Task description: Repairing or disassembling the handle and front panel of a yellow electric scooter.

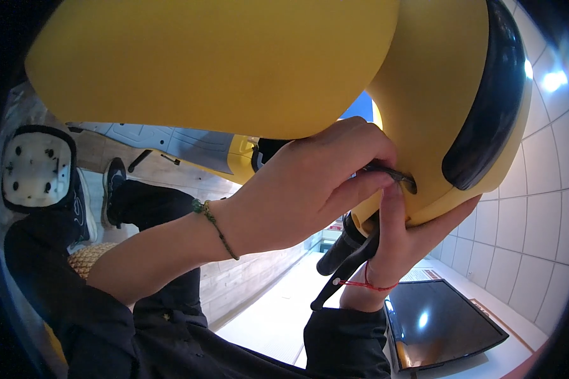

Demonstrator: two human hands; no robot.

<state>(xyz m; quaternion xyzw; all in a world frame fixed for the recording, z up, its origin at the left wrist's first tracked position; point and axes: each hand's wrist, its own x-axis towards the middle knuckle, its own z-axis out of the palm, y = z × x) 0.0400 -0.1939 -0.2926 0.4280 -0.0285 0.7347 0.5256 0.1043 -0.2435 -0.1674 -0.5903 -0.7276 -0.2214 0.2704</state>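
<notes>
A large yellow shell (433, 107) with a long black glossy panel (487, 95) fills the upper right. It appears to be the handlebar cover of a scooter. My left hand (335, 174), with a green bracelet at the wrist, is closed in a pinch on a small dark, thin piece (389, 170). This piece reaches to a round hole (411, 184) in the shell. From below, my right hand (411, 237), with a red cord at the wrist, grips the shell's lower edge. Its thumb points up near the left fingertips; the other fingers are partly hidden behind the shell.
A black brake lever (351, 262) and black handle grip (340, 249) stick out below the shell. A broad yellow panel (221, 63) covers the upper left. Behind are a blue-and-yellow scooter body (189, 145), a white-and-black pad-like part (38, 169) and a dark screen (446, 322).
</notes>
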